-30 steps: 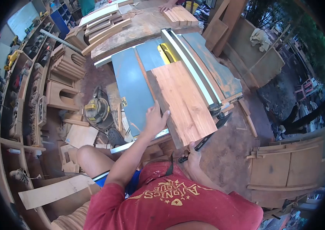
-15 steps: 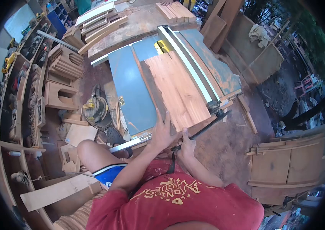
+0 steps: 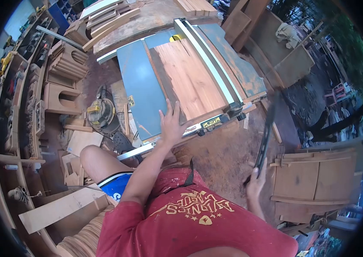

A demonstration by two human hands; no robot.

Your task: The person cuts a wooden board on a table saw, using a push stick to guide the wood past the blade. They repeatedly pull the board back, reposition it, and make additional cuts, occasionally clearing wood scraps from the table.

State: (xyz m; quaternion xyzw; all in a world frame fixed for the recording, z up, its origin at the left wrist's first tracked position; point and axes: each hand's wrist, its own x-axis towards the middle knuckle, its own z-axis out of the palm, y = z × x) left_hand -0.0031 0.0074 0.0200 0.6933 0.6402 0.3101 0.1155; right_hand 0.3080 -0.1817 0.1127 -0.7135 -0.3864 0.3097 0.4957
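A reddish wooden board lies flat on the blue table saw, its right edge against the long grey fence. My left hand rests flat on the board's near left corner, fingers spread. My right hand is off to the right, away from the saw, gripping a long thin black stick that points up and away. The yellow blade guard shows at the board's far end.
A yellow and black vacuum sits on the floor left of the saw. Shelves of tools and wooden parts line the left. Stacked planks lie on a far bench. Curved wooden panels stand at the right.
The board has slid forward across the saw, so it no longer overhangs the near edge. My right hand has swung out to the right with the black stick.
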